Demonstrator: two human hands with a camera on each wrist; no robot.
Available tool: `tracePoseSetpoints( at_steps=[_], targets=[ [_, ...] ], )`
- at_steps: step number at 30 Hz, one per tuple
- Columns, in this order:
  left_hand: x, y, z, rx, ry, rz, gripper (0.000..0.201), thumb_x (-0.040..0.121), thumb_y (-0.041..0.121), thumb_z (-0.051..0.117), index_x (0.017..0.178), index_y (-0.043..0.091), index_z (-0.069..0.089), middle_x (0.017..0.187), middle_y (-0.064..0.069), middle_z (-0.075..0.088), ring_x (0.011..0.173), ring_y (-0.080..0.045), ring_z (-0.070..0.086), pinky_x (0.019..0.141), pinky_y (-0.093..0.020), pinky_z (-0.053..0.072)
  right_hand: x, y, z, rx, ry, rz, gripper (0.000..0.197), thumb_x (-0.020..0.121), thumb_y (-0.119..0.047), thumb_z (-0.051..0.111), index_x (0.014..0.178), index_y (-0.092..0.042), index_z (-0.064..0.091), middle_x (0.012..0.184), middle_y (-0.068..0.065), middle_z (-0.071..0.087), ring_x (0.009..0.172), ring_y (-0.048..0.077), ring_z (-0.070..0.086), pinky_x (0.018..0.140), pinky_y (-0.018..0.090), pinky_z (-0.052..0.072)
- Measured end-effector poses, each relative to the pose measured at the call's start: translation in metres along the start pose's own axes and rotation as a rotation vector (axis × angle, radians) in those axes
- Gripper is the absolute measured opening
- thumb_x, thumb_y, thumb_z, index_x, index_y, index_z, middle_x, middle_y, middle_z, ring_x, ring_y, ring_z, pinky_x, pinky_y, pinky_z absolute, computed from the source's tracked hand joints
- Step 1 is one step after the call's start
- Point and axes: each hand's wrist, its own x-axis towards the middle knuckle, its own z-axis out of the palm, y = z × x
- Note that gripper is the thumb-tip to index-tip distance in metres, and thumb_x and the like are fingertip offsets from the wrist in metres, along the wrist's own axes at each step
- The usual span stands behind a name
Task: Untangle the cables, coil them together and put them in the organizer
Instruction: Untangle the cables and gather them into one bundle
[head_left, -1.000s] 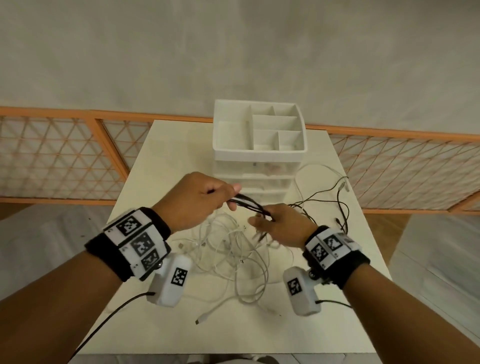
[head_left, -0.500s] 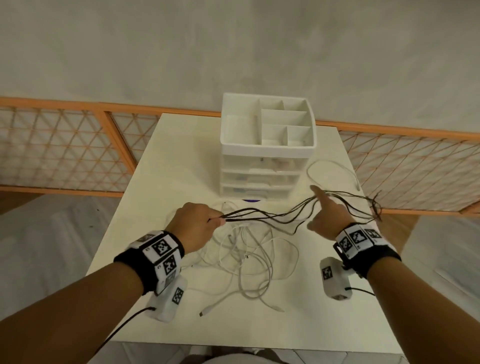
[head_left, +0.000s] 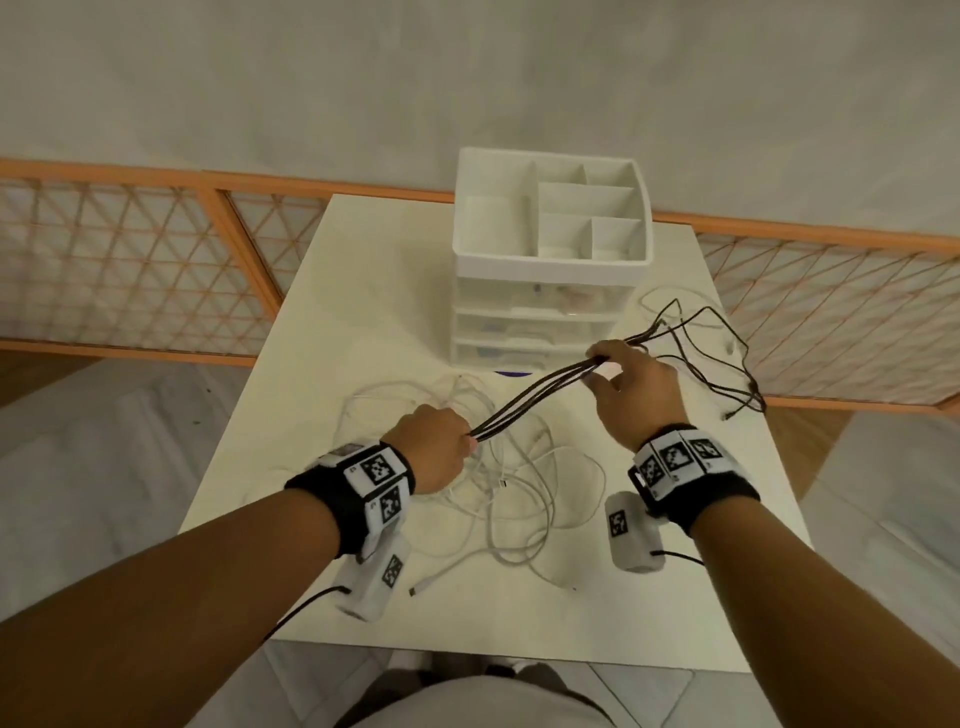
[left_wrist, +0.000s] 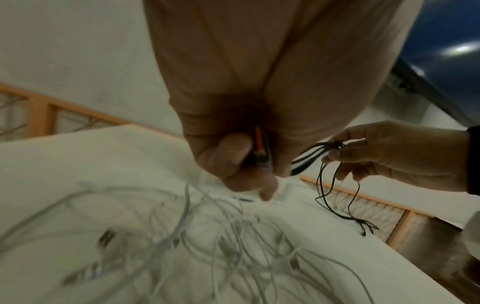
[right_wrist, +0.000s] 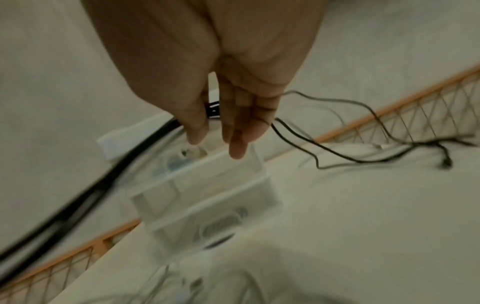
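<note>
Our left hand grips the black cables in a fist. Our right hand pinches the same strands farther along, loose ends trailing beyond it toward the organizer.

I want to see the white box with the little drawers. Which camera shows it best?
The head view: the whole organizer shows sharply, its top compartments and drawers. The right wrist view shows it blurred, partly behind the right hand. The left wrist view does not clearly show it.
</note>
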Motion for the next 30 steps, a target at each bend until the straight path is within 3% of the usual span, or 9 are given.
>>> tracePoseSetpoints(
  at_steps=[3, 6, 8, 12, 16, 22, 25, 27, 30],
  targets=[
    [0.002, -0.002, 0.008, -0.015, 0.039, -0.115, 0.032, 0.103, 0.022, 0.035, 0.115, 0.005, 0.059, 0.123, -0.017, 0.062, 0.112, -0.035, 0.058, 0.093, -0.037, 0.047, -0.02, 0.006, 0.028, -0.109, -0.229, 0.014, 0.074, 0.088, -0.021, 0.07, 0.15, -0.034, 0.033, 0.126, 0.006, 0.065, 0.11, 0.031, 0.062, 0.097, 0.037, 0.048],
    [-0.001, -0.013, -0.004, -0.155, 0.107, -0.167, 0.039, 0.106, 0.029, 0.031, 0.111, 0.001, 0.059, 0.116, -0.018, 0.064, 0.109, -0.036, 0.057, 0.088, -0.037, 0.044, -0.033, 0.021, 0.04, -0.114, -0.164, 0.118, 0.047, 0.084, -0.019, 0.062, 0.126, -0.031, 0.045, 0.103, 0.002, 0.069, 0.093, 0.032, 0.066, 0.083, 0.039, 0.054],
    [-0.003, -0.017, -0.012, -0.241, 0.162, -0.168, 0.044, 0.105, 0.04, 0.034, 0.092, 0.007, 0.059, 0.094, -0.012, 0.065, 0.094, -0.033, 0.059, 0.076, -0.036, 0.043, -0.042, 0.028, 0.048, -0.206, -0.28, 0.247, 0.027, 0.084, -0.029, 0.061, 0.11, -0.027, 0.053, 0.099, 0.005, 0.07, 0.092, 0.031, 0.065, 0.082, 0.038, 0.055],
    [-0.005, -0.014, -0.019, -0.428, 0.217, -0.189, 0.044, 0.098, 0.049, 0.048, 0.075, 0.012, 0.052, 0.069, -0.004, 0.059, 0.067, -0.027, 0.058, 0.059, -0.032, 0.042, -0.058, 0.04, 0.076, -0.189, -0.496, 0.307, 0.04, 0.085, -0.047, 0.067, 0.118, -0.029, 0.051, 0.101, 0.005, 0.069, 0.096, 0.027, 0.065, 0.086, 0.039, 0.056],
    [-0.007, -0.005, -0.025, -0.686, 0.211, -0.189, 0.034, 0.098, 0.037, 0.054, 0.093, 0.005, 0.065, 0.074, -0.005, 0.066, 0.058, -0.019, 0.067, 0.044, -0.025, 0.041, -0.046, 0.022, 0.078, 0.042, -0.439, 0.393, 0.016, 0.086, -0.028, 0.072, 0.097, -0.027, 0.061, 0.095, 0.003, 0.07, 0.089, 0.025, 0.067, 0.082, 0.035, 0.057],
    [-0.004, -0.007, -0.037, -0.816, 0.224, -0.229, 0.037, 0.099, 0.039, 0.052, 0.082, 0.009, 0.064, 0.062, -0.004, 0.07, 0.064, -0.025, 0.066, 0.077, -0.042, 0.062, -0.005, -0.036, 0.004, 0.18, -0.105, 0.062, 0.021, 0.085, -0.01, 0.062, 0.072, -0.023, 0.07, 0.065, -0.007, 0.07, 0.05, 0.015, 0.064, 0.059, 0.023, 0.05],
    [-0.005, -0.004, -0.042, -0.878, 0.235, -0.217, 0.039, 0.101, 0.038, 0.05, 0.075, 0.01, 0.058, 0.062, -0.005, 0.068, 0.062, -0.022, 0.064, 0.069, -0.038, 0.059, 0.001, -0.055, -0.029, 0.518, 0.176, 0.069, 0.018, 0.087, -0.005, 0.064, 0.08, -0.018, 0.073, 0.069, -0.002, 0.073, 0.048, 0.02, 0.066, 0.049, 0.025, 0.049],
    [-0.006, -0.001, -0.045, -0.902, 0.246, -0.206, 0.038, 0.102, 0.036, 0.049, 0.075, 0.01, 0.056, 0.063, -0.006, 0.067, 0.059, -0.02, 0.064, 0.06, -0.033, 0.055, -0.008, -0.056, -0.025, 0.586, 0.079, 0.086, 0.022, 0.088, 0.002, 0.06, 0.082, -0.015, 0.072, 0.075, 0.003, 0.073, 0.049, 0.025, 0.067, 0.049, 0.028, 0.048],
    [-0.007, -0.001, -0.047, -0.93, 0.253, -0.207, 0.035, 0.103, 0.032, 0.048, 0.076, 0.01, 0.054, 0.061, -0.006, 0.066, 0.06, -0.022, 0.064, 0.056, -0.031, 0.053, -0.027, -0.042, 0.0, 0.209, -0.16, 0.016, 0.03, 0.087, 0.0, 0.059, 0.077, -0.025, 0.072, 0.07, -0.004, 0.072, 0.053, 0.019, 0.068, 0.061, 0.034, 0.055]
  ],
)
